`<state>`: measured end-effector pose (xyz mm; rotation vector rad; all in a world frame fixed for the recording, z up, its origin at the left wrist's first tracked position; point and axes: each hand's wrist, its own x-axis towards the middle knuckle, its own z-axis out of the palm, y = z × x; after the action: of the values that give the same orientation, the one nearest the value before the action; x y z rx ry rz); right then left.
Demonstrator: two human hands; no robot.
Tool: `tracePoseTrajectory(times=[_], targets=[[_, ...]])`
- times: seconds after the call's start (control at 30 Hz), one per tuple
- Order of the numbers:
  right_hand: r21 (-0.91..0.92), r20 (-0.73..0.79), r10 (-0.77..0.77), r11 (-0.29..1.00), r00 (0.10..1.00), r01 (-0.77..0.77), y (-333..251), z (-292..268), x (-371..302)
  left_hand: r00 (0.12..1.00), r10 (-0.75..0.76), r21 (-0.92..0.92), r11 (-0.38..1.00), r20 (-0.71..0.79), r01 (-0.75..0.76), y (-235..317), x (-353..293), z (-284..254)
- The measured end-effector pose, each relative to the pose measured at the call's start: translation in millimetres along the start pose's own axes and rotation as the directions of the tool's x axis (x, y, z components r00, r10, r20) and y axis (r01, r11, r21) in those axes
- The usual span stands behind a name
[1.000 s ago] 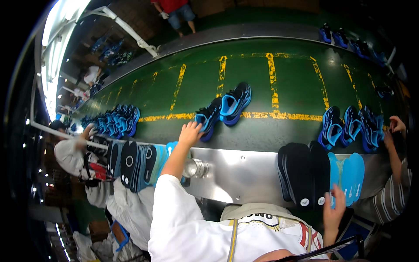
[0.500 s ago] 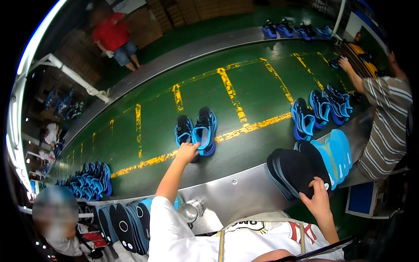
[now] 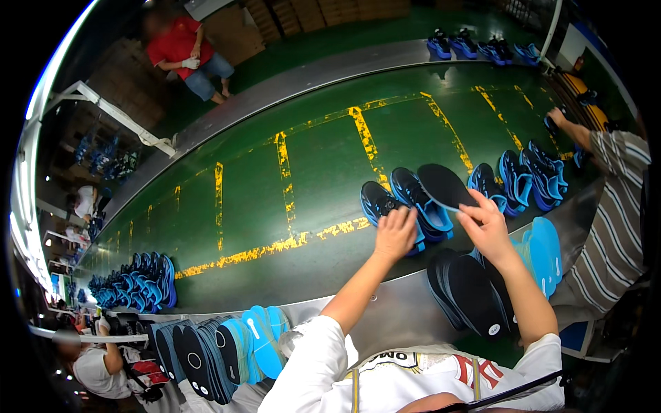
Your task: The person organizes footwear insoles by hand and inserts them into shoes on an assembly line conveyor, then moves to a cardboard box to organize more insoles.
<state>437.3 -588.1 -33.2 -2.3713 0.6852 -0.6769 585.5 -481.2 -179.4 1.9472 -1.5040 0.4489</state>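
My right hand (image 3: pixel 485 226) pinches the edge of a black insole (image 3: pixel 443 184) between thumb and fingers. The insole hangs over the right shoe (image 3: pixel 421 199) of a black-and-blue sneaker pair and hides part of it. Over the left shoe (image 3: pixel 377 201) of that pair is my left hand (image 3: pixel 396 234), slightly blurred. Its fingers are spread and touch or nearly touch the shoe's opening; I see nothing held in it. Below my right forearm lies a stack of black insoles (image 3: pixel 468 292), with light-blue insoles (image 3: pixel 544 255) beside it.
More sneakers stand on the green, yellow-marked surface (image 3: pixel 323 165) at right (image 3: pixel 516 180) and far left (image 3: pixel 144 282). Further insoles (image 3: pixel 200 358) line the metal edge at lower left. A person in a striped shirt (image 3: pixel 606 227) works at right; a person in red (image 3: pixel 180 51) stands across.
The sneaker pair has shifted right, and my left hand moved right with it. My right hand has risen from the black stack with an insole and brought it over the pair.
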Motion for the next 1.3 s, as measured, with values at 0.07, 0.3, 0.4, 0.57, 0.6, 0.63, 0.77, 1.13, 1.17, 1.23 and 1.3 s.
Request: tracePoseTrajectory(times=[0.07, 0.3, 0.4, 0.57, 0.6, 0.63, 0.77, 1.13, 1.17, 1.23, 1.3], targets=[[-0.051, 0.068, -0.09, 0.994, 0.994, 0.093, -2, 7, -1, 0.992, -0.122, 0.061, 0.99, -0.045, 0.124, -19, -1, 4], [-0.261, 0.418, -0.263, 0.882, 0.87, 0.392, 7, 64, -1, 0.709, -0.655, -0.459, 0.561, 0.261, 0.688, -67, 20, 26], [-0.361, 0.522, -0.122, 0.865, 0.844, 0.348, 21, 105, 3, 0.588, -0.691, -0.63, 0.245, 0.42, 0.737, -85, 22, 35], [-0.456, 0.472, 0.116, 0.881, 0.874, 0.13, 33, 162, 18, 0.477, -0.644, -0.633, -0.014, 0.598, 0.774, -71, 32, 15], [-0.462, 0.493, 0.113, 0.874, 0.863, 0.15, 33, 168, 22, 0.477, -0.657, -0.632, 0.0, 0.584, 0.775, -70, 33, 12], [-0.441, 0.499, 0.111, 0.886, 0.86, 0.142, 33, 168, 20, 0.482, -0.64, -0.629, -0.003, 0.598, 0.777, -72, 30, 14], [-0.394, 0.52, 0.033, 0.896, 0.854, 0.206, 37, 145, 15, 0.573, -0.568, -0.653, 0.082, 0.59, 0.753, -77, 27, 10], [-0.445, 0.871, 0.268, 0.788, 0.412, 0.427, 29, 138, 61, 0.674, -0.614, -0.609, 0.366, 0.41, 0.704, -95, 5, 37], [-0.454, 0.862, 0.25, 0.766, 0.44, 0.455, 33, 145, 58, 0.706, -0.596, -0.583, 0.438, 0.383, 0.685, -86, 12, 37], [-0.374, 0.863, 0.13, 0.814, 0.487, 0.445, 29, 159, 57, 0.672, -0.619, -0.583, 0.39, 0.408, 0.713, -86, 10, 33], [-0.35, 0.77, -0.033, 0.813, 0.637, 0.465, 64, 180, 42, 0.688, -0.601, -0.578, 0.414, 0.407, 0.704, -78, 21, 26]])
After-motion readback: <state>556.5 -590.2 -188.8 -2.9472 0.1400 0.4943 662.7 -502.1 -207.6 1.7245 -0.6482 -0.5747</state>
